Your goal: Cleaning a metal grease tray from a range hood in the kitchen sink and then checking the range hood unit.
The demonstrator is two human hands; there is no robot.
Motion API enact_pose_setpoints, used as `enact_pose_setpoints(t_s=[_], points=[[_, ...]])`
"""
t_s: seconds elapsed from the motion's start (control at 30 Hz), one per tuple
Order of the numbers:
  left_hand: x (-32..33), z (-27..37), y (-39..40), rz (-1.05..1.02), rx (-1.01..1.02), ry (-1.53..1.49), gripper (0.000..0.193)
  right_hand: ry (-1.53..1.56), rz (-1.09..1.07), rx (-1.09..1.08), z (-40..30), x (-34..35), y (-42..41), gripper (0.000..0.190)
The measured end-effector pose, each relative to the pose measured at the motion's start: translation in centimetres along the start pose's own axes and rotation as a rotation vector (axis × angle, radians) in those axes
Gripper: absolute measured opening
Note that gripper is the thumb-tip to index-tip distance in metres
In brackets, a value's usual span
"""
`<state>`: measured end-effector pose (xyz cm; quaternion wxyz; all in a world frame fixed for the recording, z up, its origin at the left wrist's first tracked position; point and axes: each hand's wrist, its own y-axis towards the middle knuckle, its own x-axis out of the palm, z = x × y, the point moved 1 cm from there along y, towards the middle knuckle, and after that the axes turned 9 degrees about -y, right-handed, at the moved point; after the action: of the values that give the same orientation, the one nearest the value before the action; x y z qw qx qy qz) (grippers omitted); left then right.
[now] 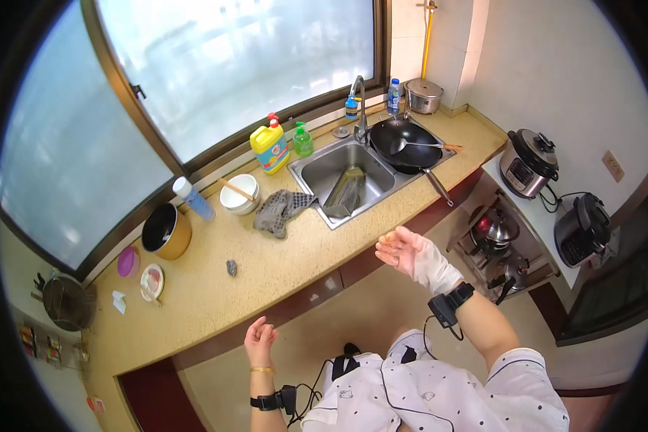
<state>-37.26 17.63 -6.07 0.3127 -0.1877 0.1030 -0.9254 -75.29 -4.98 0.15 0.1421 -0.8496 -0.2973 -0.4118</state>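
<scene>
My left hand (261,337) hangs in front of the counter's front edge, fingers loosely curled and apart, with nothing seen in it. Farther right, my right hand (402,251) is raised near the edge below the sink, fingers half bent, no object visible in it. A thin whitish wrap (434,266) covers its wrist and part of the palm. Ahead is a steel sink (321,181) with a dark, glossy plastic-like item (345,191) in the basin. A grey patterned cloth (281,213) lies beside it, one corner over the rim. A black wok (405,137) with a spatula (426,144) rests over the sink's right side.
On the counter (281,270) stand white bowls (239,195), a yellow detergent jug (270,146), a green pump bottle (302,141), a spray can (193,198), a yellow pot (167,232) and a plate (152,281). Right, a shelf holds an electric pressure cooker (529,162). The wok handle (438,188) overhangs the edge.
</scene>
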Motion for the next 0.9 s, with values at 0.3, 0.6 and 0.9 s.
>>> enact_pose_setpoints(t_s=[0.3, 0.6, 0.9], points=[[12.0, -1.2, 8.8, 0.039, 0.02, -0.041, 0.03, -0.19, 0.347, -0.016, -9.3, -10.3, 15.8, 0.026], [21.3, -4.7, 8.9, 0.388, -0.114, -0.027, 0.031, -0.37, 0.208, -0.286, -17.9, -20.8, 35.7, 0.042], [27.9, -5.6, 8.6, 0.533, -0.213, 0.012, 0.03, -0.346, 0.285, -0.192, -20.2, -25.9, 47.8, 0.039]])
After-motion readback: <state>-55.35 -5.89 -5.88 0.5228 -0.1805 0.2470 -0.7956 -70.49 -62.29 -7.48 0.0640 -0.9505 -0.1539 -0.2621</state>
